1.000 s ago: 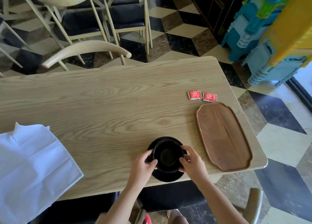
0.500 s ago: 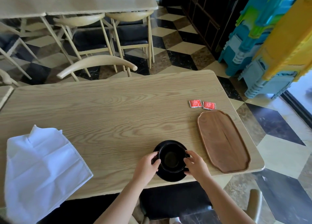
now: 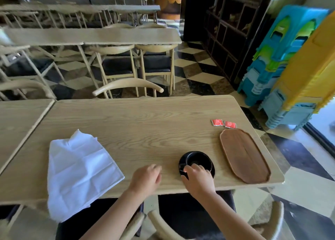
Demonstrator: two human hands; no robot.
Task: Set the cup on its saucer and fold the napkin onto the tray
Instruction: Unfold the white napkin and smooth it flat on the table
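Cup (image 3: 199, 161) (black) is sitting on its black saucer (image 3: 212, 171) near the front edge of the desk (image 3: 145, 123). Right hand (image 3: 198, 178) is resting on the cup's near rim, its fingers (image 3: 194, 167) curling over the rim. Left hand (image 3: 146, 178) is hovering just left of the saucer, grip loosely curled and holding nothing. White napkin (image 3: 78, 172) is lying unfolded at the desk's left, overhanging the front edge. Wooden tray (image 3: 243, 154) is lying right of the saucer, with two red sachets (image 3: 223, 123) just beyond its far end.
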